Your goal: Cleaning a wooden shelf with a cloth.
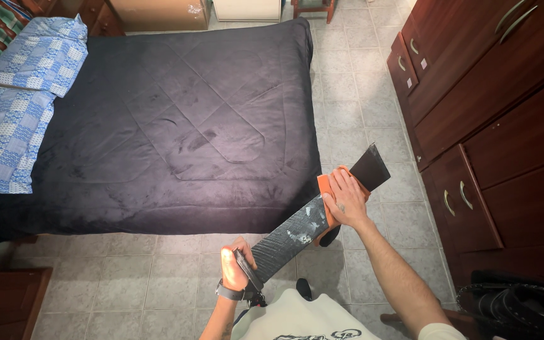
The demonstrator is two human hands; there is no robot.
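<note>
The left hand (pixel 234 267) grips the handle of a dark machete (pixel 313 217); the right hand (pixel 345 198) presses an orange cloth (pixel 324 184) on the blade, near a bed (pixel 177 119).

Both forearms bare. Left hand (pixel 233 267): dark band, watch-like, around the wrist; a small dark mark, possibly a tattoo, on the forearm near the bottom edge. Right hand (pixel 345 199): nothing worn. Torso: pale, off-white shirt with a dark printed graphic; short sleeve edge at right arm.

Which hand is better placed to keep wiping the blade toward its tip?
Right. The right hand already presses the orange cloth flat on the machete blade, near the tip. The left hand is closed around the handle, steadying it.
</note>
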